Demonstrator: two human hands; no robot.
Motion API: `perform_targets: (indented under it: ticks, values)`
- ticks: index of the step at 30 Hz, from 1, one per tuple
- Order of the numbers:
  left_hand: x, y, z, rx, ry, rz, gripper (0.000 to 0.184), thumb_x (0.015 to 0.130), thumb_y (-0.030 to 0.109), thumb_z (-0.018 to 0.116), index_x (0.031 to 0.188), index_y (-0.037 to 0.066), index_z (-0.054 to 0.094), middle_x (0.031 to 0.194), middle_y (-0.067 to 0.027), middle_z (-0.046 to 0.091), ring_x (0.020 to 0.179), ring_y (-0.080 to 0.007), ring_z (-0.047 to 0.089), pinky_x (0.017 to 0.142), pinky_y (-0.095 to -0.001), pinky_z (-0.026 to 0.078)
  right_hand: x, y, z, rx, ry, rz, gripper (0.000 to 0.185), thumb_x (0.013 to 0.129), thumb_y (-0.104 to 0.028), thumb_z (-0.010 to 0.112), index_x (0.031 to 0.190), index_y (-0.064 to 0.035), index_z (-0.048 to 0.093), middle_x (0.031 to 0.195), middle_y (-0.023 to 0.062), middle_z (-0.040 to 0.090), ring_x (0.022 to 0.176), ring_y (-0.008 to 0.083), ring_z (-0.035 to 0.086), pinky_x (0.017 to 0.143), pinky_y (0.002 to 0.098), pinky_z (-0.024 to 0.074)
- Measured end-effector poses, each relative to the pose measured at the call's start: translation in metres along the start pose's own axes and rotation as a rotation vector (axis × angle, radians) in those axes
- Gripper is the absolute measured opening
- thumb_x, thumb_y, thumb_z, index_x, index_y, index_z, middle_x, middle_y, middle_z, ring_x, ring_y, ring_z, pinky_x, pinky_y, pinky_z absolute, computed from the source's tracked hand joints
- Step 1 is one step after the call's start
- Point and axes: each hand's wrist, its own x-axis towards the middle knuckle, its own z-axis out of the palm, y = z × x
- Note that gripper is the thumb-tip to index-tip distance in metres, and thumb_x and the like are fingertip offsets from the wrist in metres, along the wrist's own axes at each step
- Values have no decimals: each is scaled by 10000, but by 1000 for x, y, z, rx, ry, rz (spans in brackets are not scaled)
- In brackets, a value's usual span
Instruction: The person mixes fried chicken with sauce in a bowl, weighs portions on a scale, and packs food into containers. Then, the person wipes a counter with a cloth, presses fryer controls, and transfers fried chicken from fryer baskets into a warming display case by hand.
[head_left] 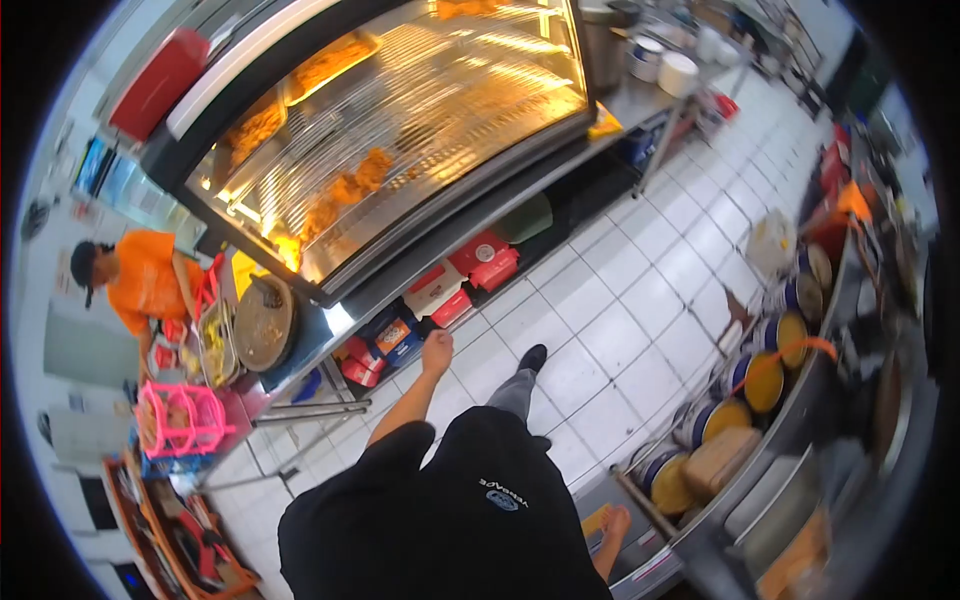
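Note:
Fingers curled, my left hand is in front of the low shelf under the warming cabinet. A small dark patch shows beside its fingers; whether it is held is unclear. My right hand, low in the view beside my black shirt, also has bent fingers. It is over a metal surface, close to a yellow item; anything inside it is hidden. Fried pieces lie behind the cabinet's glass. Red and white boxes are stacked on the shelf below.
Large tins line the right side beside a metal counter. A person in an orange top stands at the left, near a round tub and a pink basket. White floor tiles run between the counters.

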Motion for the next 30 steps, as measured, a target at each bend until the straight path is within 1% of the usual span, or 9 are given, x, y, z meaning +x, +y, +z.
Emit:
perform_targets:
  ticks: [3,5,10,16,18,20,23,27,30]
  values:
    - [22,100,-26,-184,265,188,274,880,224,630,1075,32,608,920,-161,670,868,-268,660,763,-370,499,16,-126,50,-235,60,-98,320,912,-323,459,1157,-128,525,881,98,651,671,222,625,535,393,478]
    - [56,183,-44,-83,443,545,294,894,201,624,1128,26,592,1043,-185,642,952,-279,637,809,-375,487,47,-182,86,-413,36,-71,340,910,-318,454,1193,-135,498,926,111,661,658,215,636,519,373,480]
    - [123,374,-62,-202,396,824,295,873,167,638,1132,31,599,1079,-184,629,1016,-348,605,877,-388,480,59,-312,258,-670,-186,-239,318,907,-315,504,1159,-125,540,918,106,675,716,215,667,549,353,502]
    - [204,555,49,522,115,1314,414,797,298,644,1104,22,607,1303,-159,499,1294,-306,406,1037,-495,346,20,-407,440,-749,-479,-431,291,929,-298,558,1134,-91,571,916,102,682,699,193,665,555,321,501]
    - [264,581,107,826,373,1424,434,805,295,604,1126,4,639,1290,-148,502,1284,-318,391,1082,-521,281,4,-428,464,-724,-467,-506,272,936,-274,558,1124,-78,578,905,108,685,713,199,673,551,318,499]
    - [289,604,119,1152,440,1280,457,881,249,509,1279,33,574,1322,-122,487,1351,-309,319,1149,-561,149,6,-438,466,-607,-416,-530,272,933,-276,565,1116,-75,581,903,113,685,716,203,675,556,321,503]
    - [315,613,122,1494,461,1350,450,878,254,501,1276,61,581,1303,-102,488,1330,-320,336,1150,-551,149,33,-443,447,-623,-354,-417,290,929,-294,564,1117,-75,576,919,121,683,735,210,677,583,327,512]
    - [300,627,109,1505,469,1366,331,835,225,535,1081,37,650,1023,-104,540,1114,-254,469,1052,-469,290,92,-445,419,-667,-325,-226,266,876,-245,600,1066,-59,604,849,122,684,651,195,664,489,320,507]
    - [299,615,100,1519,351,1301,388,858,232,498,1165,41,639,1143,-81,536,1147,-258,446,1085,-470,242,118,-475,427,-714,-314,-141,270,861,-242,597,1064,-64,609,833,130,685,653,202,666,496,336,515]
